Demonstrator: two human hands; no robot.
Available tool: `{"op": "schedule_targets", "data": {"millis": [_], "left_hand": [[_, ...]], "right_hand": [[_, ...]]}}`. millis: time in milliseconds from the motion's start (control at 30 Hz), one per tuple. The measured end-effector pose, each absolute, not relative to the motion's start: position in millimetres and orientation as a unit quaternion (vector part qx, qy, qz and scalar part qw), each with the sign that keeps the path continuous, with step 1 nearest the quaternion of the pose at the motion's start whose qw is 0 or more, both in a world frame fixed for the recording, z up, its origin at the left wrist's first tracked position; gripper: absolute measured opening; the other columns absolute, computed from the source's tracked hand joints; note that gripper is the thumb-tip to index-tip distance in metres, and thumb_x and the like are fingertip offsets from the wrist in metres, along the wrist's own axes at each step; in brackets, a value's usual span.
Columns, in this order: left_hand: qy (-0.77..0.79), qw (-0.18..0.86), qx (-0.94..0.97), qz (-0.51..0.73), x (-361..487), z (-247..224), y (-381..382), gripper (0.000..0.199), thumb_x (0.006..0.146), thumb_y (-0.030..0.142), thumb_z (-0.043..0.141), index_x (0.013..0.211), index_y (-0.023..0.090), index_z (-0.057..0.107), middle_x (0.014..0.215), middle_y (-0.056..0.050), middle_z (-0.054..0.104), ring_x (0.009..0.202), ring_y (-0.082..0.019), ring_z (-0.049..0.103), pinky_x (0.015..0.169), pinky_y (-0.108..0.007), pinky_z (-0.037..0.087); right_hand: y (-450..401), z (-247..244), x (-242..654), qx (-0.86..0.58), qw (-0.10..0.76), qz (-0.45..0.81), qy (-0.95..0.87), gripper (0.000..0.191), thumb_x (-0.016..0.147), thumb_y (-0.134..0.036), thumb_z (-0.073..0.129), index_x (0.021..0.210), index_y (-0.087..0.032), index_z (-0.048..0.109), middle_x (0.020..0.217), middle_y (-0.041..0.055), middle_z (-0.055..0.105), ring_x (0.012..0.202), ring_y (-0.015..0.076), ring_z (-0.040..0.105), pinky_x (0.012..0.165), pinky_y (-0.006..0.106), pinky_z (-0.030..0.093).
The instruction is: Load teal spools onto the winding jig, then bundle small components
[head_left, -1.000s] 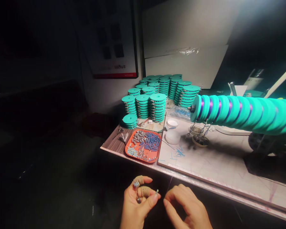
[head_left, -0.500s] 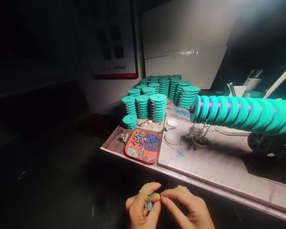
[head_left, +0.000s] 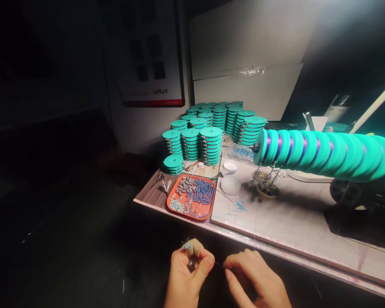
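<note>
In front of the table's near edge, my left hand (head_left: 192, 271) is closed, with tan tape wrapped round a finger. A small bunch of light-blue pieces (head_left: 187, 245) with fine wire ends sits against that taped finger, partly hidden by it. My right hand (head_left: 255, 276) is closed in a pinch a little to the right. Between thumb and finger it grips the end of a thin dark strand (head_left: 218, 264), which runs to my left fingertips. Beyond my hands lies an orange tray (head_left: 192, 214) with grey weights (head_left: 186, 185), dark-blue springs (head_left: 202, 190) and small metal bits.
Stacks of green spools (head_left: 210, 143) stand at the back. A long row of green spools (head_left: 324, 154) on a rod reaches in from the right. A white tub (head_left: 230, 185), loose blue sticks (head_left: 240, 204) and a small bowl (head_left: 267, 190) are on the table.
My hands have drawn apart, and a thin strand now shows between them. My left hand has turned, bringing the light-blue bunch up to its top left.
</note>
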State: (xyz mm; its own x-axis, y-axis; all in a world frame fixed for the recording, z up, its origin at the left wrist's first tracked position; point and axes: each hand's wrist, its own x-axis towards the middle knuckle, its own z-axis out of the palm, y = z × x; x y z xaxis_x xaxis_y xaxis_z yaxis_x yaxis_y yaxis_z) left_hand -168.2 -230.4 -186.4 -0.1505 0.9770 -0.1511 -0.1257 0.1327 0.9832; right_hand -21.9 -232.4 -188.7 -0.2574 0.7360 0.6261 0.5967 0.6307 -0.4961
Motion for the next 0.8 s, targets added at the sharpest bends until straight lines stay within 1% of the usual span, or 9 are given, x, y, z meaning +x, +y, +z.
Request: {"op": "schedule_targets", "data": {"millis": [100, 167, 233, 267, 300, 367, 500, 700, 800], "left_hand": [[0.529, 0.557, 0.372, 0.521, -169, -184, -229, 0.028, 0.061, 0.036, 0.072, 0.063, 0.013, 0.056, 0.051, 0.006, 0.038, 0.042, -0.003, 0.027, 0.04, -0.016, 0.019], [0.498, 0.606, 0.352, 0.511, -170, -182, -227, 0.032, 0.063, 0.04, 0.069, 0.075, 0.014, 0.057, 0.051, 0.008, 0.037, 0.04, -0.001, 0.02, 0.039, -0.016, 0.015], [0.462, 0.658, 0.325, 0.497, -169, -181, -227, 0.039, 0.066, 0.046, 0.065, 0.089, 0.017, 0.052, 0.052, 0.008, 0.041, 0.04, 0.0, 0.015, 0.039, -0.015, 0.013], [0.451, 0.678, 0.316, 0.487, -169, -181, -227, 0.04, 0.067, 0.048, 0.062, 0.091, 0.018, 0.049, 0.052, 0.008, 0.043, 0.04, -0.001, 0.014, 0.038, -0.014, 0.011], [0.449, 0.689, 0.313, 0.475, -168, -181, -228, 0.04, 0.069, 0.05, 0.06, 0.089, 0.019, 0.046, 0.052, 0.008, 0.043, 0.039, -0.001, 0.013, 0.038, -0.014, 0.009], [0.466, 0.692, 0.322, 0.447, -167, -184, -230, 0.037, 0.072, 0.053, 0.055, 0.081, 0.02, 0.042, 0.047, 0.01, 0.039, 0.037, -0.001, 0.011, 0.036, -0.014, 0.006], [0.493, 0.694, 0.322, 0.414, -166, -187, -233, 0.039, 0.073, 0.057, 0.051, 0.07, 0.021, 0.035, 0.044, 0.012, 0.032, 0.034, -0.001, 0.009, 0.033, -0.015, 0.004], [0.486, 0.718, 0.292, 0.403, -166, -183, -233, 0.037, 0.069, 0.048, 0.059, 0.067, 0.02, 0.035, 0.044, 0.011, 0.032, 0.037, -0.001, 0.011, 0.035, -0.015, 0.004], [0.488, 0.725, 0.274, 0.403, -165, -181, -235, 0.04, 0.065, 0.051, 0.062, 0.075, 0.02, 0.039, 0.048, 0.01, 0.036, 0.038, -0.001, 0.013, 0.037, -0.015, 0.003]], "right_hand": [[-234, -190, -23, -0.412, 0.45, 0.062, -0.79, 0.007, 0.078, -0.013, 0.05, 0.074, -0.019, 0.051, 0.058, -0.0036, 0.055, 0.049, 0.0076, 0.047, 0.048, 0.02, 0.039], [-235, -192, -27, -0.427, 0.468, 0.055, -0.772, 0.008, 0.079, -0.012, 0.049, 0.075, -0.019, 0.051, 0.057, -0.0033, 0.053, 0.05, 0.0085, 0.044, 0.05, 0.021, 0.036], [-237, -195, -31, -0.443, 0.493, 0.042, -0.748, 0.009, 0.08, -0.013, 0.048, 0.074, -0.019, 0.051, 0.055, -0.0031, 0.05, 0.051, 0.0095, 0.04, 0.05, 0.023, 0.033], [-237, -197, -34, -0.444, 0.51, 0.032, -0.736, 0.01, 0.081, -0.013, 0.048, 0.073, -0.018, 0.052, 0.054, -0.0028, 0.049, 0.051, 0.0098, 0.038, 0.05, 0.023, 0.031], [-237, -199, -37, -0.438, 0.528, 0.02, -0.727, 0.011, 0.081, -0.013, 0.047, 0.073, -0.018, 0.052, 0.053, -0.0025, 0.048, 0.051, 0.0101, 0.036, 0.05, 0.024, 0.03], [-236, -203, -42, -0.428, 0.552, 0.004, -0.716, 0.011, 0.081, -0.012, 0.048, 0.073, -0.017, 0.053, 0.053, -0.002, 0.047, 0.051, 0.0104, 0.034, 0.05, 0.024, 0.027], [-236, -206, -49, -0.418, 0.55, 0.003, -0.723, 0.013, 0.079, -0.009, 0.048, 0.07, -0.016, 0.054, 0.052, -0.0013, 0.044, 0.052, 0.011, 0.032, 0.051, 0.025, 0.026], [-234, -206, -51, -0.391, 0.564, 0.002, -0.727, 0.014, 0.077, -0.007, 0.048, 0.068, -0.016, 0.053, 0.052, -0.0014, 0.045, 0.053, 0.0104, 0.034, 0.053, 0.025, 0.028], [-234, -206, -51, -0.392, 0.563, 0.004, -0.727, 0.014, 0.078, -0.008, 0.048, 0.068, -0.016, 0.053, 0.051, -0.0013, 0.045, 0.053, 0.0106, 0.034, 0.053, 0.025, 0.028]]}}
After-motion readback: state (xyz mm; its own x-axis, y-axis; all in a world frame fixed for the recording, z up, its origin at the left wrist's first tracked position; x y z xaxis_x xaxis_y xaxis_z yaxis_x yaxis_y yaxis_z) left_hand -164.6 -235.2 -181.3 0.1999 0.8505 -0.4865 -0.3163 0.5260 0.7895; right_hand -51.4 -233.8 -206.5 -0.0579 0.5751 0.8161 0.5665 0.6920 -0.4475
